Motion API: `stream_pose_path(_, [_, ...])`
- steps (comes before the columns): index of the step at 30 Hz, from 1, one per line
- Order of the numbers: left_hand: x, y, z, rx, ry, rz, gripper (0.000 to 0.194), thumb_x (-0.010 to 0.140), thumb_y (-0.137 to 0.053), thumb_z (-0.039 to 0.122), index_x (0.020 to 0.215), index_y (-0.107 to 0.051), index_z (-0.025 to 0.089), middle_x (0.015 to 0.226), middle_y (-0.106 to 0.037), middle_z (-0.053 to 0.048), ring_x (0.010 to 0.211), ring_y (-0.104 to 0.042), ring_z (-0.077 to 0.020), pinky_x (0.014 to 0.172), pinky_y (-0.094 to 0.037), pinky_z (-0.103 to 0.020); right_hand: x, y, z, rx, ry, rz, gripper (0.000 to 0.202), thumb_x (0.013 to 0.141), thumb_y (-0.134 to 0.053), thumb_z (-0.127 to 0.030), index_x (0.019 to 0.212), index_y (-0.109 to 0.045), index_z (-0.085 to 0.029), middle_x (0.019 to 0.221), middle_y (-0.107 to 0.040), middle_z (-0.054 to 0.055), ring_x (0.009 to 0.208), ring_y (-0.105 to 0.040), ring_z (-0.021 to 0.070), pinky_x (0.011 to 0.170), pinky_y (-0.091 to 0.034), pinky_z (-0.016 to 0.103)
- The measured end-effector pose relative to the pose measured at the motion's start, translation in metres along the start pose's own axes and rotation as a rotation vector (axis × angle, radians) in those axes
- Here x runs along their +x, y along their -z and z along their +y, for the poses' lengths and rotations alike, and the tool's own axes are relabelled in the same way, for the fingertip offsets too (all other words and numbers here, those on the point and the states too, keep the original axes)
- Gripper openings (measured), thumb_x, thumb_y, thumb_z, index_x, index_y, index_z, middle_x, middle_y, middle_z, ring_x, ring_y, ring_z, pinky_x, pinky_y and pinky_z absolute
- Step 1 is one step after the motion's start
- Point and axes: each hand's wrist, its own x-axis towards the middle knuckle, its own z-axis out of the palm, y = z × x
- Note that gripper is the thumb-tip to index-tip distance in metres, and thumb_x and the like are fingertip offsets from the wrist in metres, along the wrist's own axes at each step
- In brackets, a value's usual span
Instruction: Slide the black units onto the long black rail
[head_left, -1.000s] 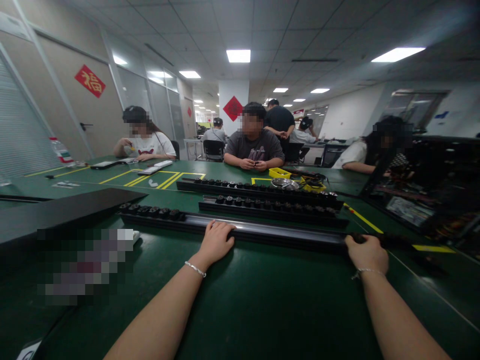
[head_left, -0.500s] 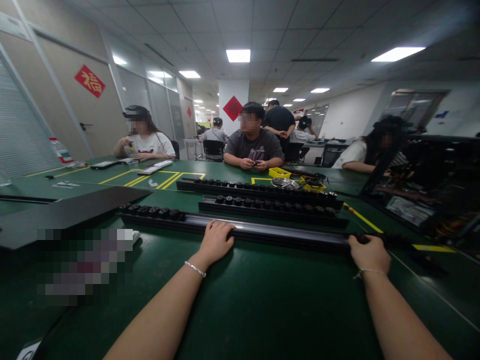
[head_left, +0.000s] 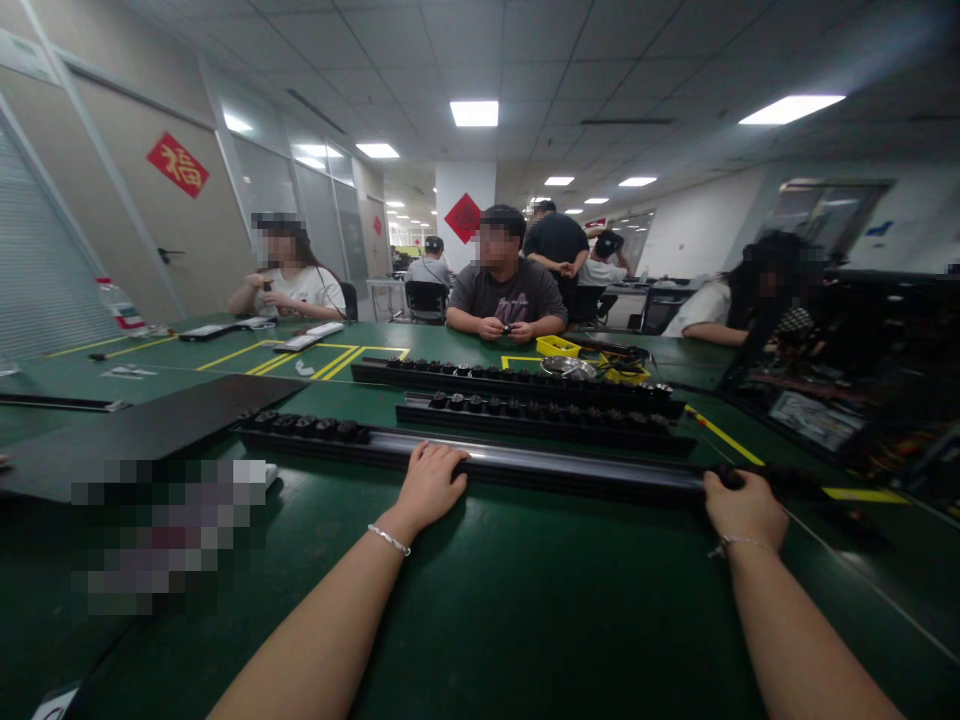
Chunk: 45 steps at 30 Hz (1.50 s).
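Observation:
A long black rail (head_left: 570,467) lies across the green table in front of me. Its left part carries a row of small black knob-like pieces (head_left: 306,424); the stretch to their right is bare and shiny. My left hand (head_left: 433,482) presses on the rail near its middle, fingers over the top edge and thumb on the near side. At the rail's right end, my right hand (head_left: 746,512) has its fingers curled round a small black piece (head_left: 724,477), mostly hidden by the hand.
Behind lie two more rails, a middle one (head_left: 555,424) and a far one (head_left: 480,378), both with black pieces. A dark flat panel (head_left: 150,430) is at left. Yellow trays (head_left: 557,346) sit further back. Dark equipment (head_left: 817,400) stands at right. Several people sit around.
My right hand has shifted slightly to the right and toward me, and more of the small black piece shows. My left hand stays in place on the rail.

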Motion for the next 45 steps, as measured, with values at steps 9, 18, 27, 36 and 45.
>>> stream_pose_path(9, [0.0,-0.001,0.0,-0.004,0.005,0.009,0.026,0.083,-0.05,0.026,0.107,-0.061,0.025,0.105,-0.067,-0.002,0.107,-0.056,-0.0193,0.108,-0.022,-0.044,0.0,0.002,0.001,-0.005,-0.009,-0.001,0.058,0.078,-0.047,-0.051,0.122,-0.054,-0.015,0.113,-0.061,0.019,0.108,-0.055,0.0339,0.09,-0.044,0.043])
stream_pose_path(18, [0.001,-0.001,-0.001,-0.007,0.01,0.005,0.025,0.084,-0.049,0.028,0.106,-0.061,0.026,0.104,-0.068,-0.002,0.105,-0.057,-0.02,0.108,-0.023,-0.045,0.008,0.002,0.009,0.042,-0.036,0.032,0.057,0.078,-0.049,-0.05,0.123,-0.055,-0.015,0.12,-0.059,0.018,0.111,-0.053,0.0323,0.097,-0.039,0.04])
stream_pose_path(27, [0.001,-0.001,-0.001,0.007,0.008,0.005,0.024,0.084,-0.049,0.028,0.105,-0.061,0.027,0.104,-0.068,-0.002,0.105,-0.058,-0.0208,0.107,-0.024,-0.046,0.01,0.001,0.013,0.116,-0.051,0.066,0.056,0.076,-0.051,-0.048,0.122,-0.057,-0.016,0.119,-0.06,0.016,0.11,-0.054,0.0309,0.097,-0.039,0.038])
stream_pose_path(36, [0.001,-0.001,-0.001,0.012,0.017,-0.001,0.025,0.084,-0.049,0.028,0.105,-0.061,0.028,0.103,-0.068,-0.002,0.104,-0.058,-0.0204,0.108,-0.024,-0.045,0.018,0.002,0.019,0.114,-0.088,0.118,0.055,0.079,-0.049,-0.045,0.124,-0.054,-0.014,0.118,-0.06,0.018,0.109,-0.054,0.0317,0.094,-0.042,0.04])
stream_pose_path(45, [0.001,-0.001,-0.003,0.01,0.014,-0.008,0.025,0.083,-0.049,0.028,0.105,-0.061,0.027,0.102,-0.068,-0.002,0.106,-0.057,-0.0208,0.107,-0.024,-0.046,0.055,0.029,0.069,-0.145,-0.151,0.155,0.058,0.077,-0.046,-0.055,0.123,-0.057,-0.021,0.117,-0.058,0.02,0.113,-0.048,0.0369,0.085,-0.044,0.048])
